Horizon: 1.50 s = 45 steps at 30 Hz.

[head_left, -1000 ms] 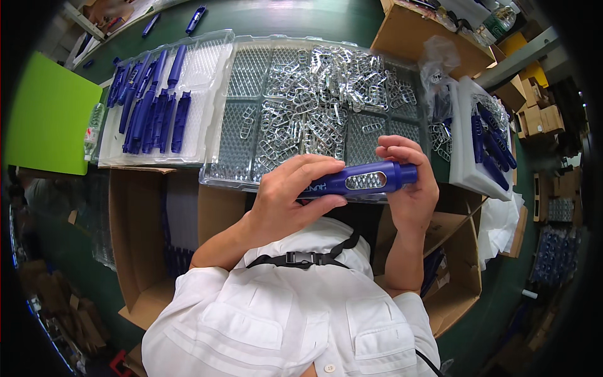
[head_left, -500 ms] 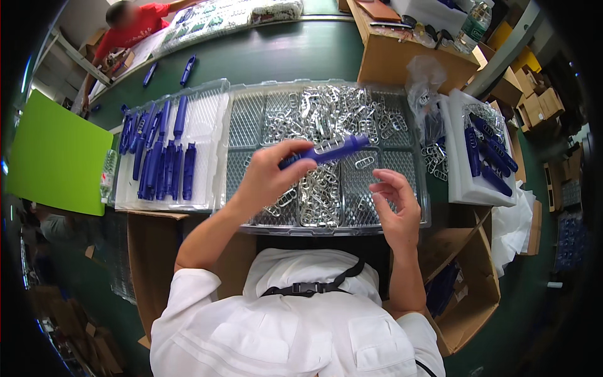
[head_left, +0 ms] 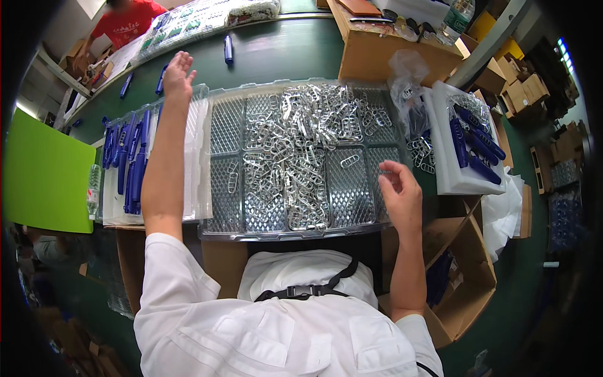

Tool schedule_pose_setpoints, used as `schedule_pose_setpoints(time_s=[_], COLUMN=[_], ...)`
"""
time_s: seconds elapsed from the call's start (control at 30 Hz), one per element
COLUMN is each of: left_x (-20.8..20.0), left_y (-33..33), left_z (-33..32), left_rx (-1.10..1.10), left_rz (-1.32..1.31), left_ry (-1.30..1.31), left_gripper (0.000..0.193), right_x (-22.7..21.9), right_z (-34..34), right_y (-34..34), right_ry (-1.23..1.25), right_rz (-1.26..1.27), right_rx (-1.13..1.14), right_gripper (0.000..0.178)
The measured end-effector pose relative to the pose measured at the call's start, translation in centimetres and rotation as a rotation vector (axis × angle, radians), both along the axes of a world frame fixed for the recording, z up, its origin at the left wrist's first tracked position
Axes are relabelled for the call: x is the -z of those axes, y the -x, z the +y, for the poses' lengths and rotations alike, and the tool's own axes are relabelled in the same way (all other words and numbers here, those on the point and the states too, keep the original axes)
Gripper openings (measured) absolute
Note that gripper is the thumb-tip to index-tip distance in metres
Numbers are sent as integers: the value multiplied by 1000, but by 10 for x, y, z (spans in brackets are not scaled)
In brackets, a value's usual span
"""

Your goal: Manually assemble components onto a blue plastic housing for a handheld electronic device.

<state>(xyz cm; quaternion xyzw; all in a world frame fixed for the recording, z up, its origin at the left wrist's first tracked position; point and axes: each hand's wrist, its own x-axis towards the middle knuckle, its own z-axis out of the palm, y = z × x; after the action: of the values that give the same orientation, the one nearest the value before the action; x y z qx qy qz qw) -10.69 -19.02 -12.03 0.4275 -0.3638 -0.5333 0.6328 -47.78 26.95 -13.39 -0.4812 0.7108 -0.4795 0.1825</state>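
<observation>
My left hand reaches over the far edge of the left tray onto the green surface. Its fingers are stretched out with nothing seen in them. Just left of it lies a blue plastic handle, partly covered by the hand, and another blue handle lies farther right. My right hand hovers at the right side of a clear compartment tray, fingers curled and apart, apparently holding nothing. Shiny slotted metal clips are heaped in the tray's middle compartments. A single clip lies in a compartment left of the right hand.
Several blue handles fill the left tray, partly behind my forearm. A white foam box with blue handles stands right. Cardboard boxes are below. Across the green surface, a person in a red shirt is near bagged parts.
My left hand has moved from above the clips to the far left and let go of the blue handle, which appears to lie on the green surface. My right hand stays near the tray's right side.
</observation>
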Motion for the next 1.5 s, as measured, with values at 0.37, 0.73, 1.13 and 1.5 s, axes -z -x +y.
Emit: schedule_pose_setpoints(time_s=[0.37, 0.73, 1.13, 1.5], left_x=[44, 384, 425, 404], left_y=[-202, -420, -352, -348], left_z=[323, 624, 712, 705], left_rx=[-307, -794, 11, 174], left_rz=[61, -1119, -1655, -1759], left_ry=[321, -818, -1246, -1303], left_gripper=[22, 29, 30, 29], right_x=[41, 78, -9, -3], right_z=[-153, -178, -51, -15], right_y=[38, 67, -14, -5], right_ry=[-334, -189, -90, -39], right_rz=[551, 254, -32, -47], right_rx=[-152, -368, -235, -333], right_gripper=[32, 19, 22, 16])
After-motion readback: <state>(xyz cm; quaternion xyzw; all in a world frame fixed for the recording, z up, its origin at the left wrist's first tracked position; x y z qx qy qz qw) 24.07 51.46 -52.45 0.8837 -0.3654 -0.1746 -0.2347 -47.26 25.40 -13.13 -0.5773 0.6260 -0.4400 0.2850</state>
